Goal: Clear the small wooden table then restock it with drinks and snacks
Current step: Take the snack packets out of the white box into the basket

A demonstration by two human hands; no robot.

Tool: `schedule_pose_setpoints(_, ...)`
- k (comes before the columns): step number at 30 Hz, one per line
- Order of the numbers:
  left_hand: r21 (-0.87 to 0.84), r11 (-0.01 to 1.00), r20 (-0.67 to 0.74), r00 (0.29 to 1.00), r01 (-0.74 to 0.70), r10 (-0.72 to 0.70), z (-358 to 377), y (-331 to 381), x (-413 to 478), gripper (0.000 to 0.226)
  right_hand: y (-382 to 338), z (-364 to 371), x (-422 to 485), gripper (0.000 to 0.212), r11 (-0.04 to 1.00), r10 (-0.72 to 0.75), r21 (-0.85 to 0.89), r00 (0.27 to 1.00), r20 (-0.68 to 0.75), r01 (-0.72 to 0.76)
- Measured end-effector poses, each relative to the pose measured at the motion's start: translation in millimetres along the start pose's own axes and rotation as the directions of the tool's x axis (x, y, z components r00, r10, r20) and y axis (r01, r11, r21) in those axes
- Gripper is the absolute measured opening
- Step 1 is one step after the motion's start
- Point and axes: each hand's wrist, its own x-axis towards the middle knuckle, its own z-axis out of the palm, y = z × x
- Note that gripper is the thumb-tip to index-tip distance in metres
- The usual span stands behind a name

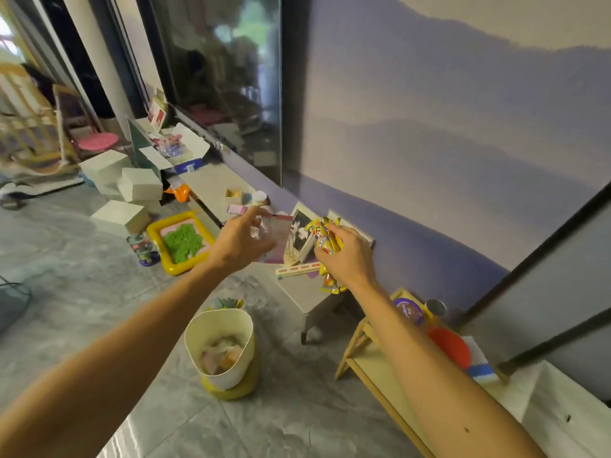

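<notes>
Snack packets blurred, half-hidden in right grip

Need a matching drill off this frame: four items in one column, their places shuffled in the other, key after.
Items
1. yellow snack packets
2. cream bin
3. red disc
4. yellow-rimmed tray

Places
A. on the small wooden table
B. on the floor, green filling inside
C. gripped in the right hand
D. on the floor between the forearms, rubbish inside

Pairs: 1-C; 2-D; 3-A; 4-B
</notes>
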Motion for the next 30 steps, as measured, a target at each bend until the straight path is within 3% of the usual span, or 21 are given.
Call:
schedule_pose_setpoints(9, 0.027, 0.981, -0.032, 0.981, 0.192, -0.191, -20, -112, 22, 0.058, -27, 122, 66, 0.06, 0.998, -0.063, 0.02, 0.982, 0.178, 0.06)
schedule_pose_setpoints(15, 0.065, 0.943, 0.004, 0.945, 0.325, -0.326, -15, -182, 45, 0.057, -20, 215, 104, 0.062, 0.997, -0.044, 0.069, 0.96, 0.277, 0.026)
schedule_pose_setpoints(30, 0.129, 0.779, 0.226, 0.746, 0.614, -0.626, 111, -419, -9, 0.044, 81, 485, 53, 0.061, 0.963, 0.244, -0.036, 0.815, 0.526, -0.265)
